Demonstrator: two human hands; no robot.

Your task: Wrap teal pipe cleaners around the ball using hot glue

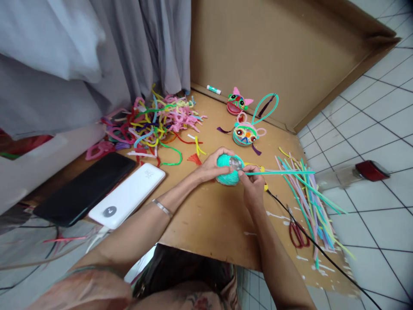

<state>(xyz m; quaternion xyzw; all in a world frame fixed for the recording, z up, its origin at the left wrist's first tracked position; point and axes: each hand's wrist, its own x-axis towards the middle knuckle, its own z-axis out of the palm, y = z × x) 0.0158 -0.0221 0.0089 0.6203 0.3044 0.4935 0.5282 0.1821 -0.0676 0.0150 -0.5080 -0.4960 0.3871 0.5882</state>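
Note:
My left hand is wrapped round a ball covered in teal pipe cleaner, with a bare shiny patch on its right side. My right hand pinches the end of a straight teal pipe cleaner against that patch; the stem runs off to the right. Both hands hover just above the cardboard sheet. A metal bangle sits on my left wrist.
A heap of mixed pipe cleaners lies at the back left, a bundle of straight ones at the right. Two finished animal faces and a glue stick sit behind. Red scissors, a black cable, a white power bank and a black phone lie nearby.

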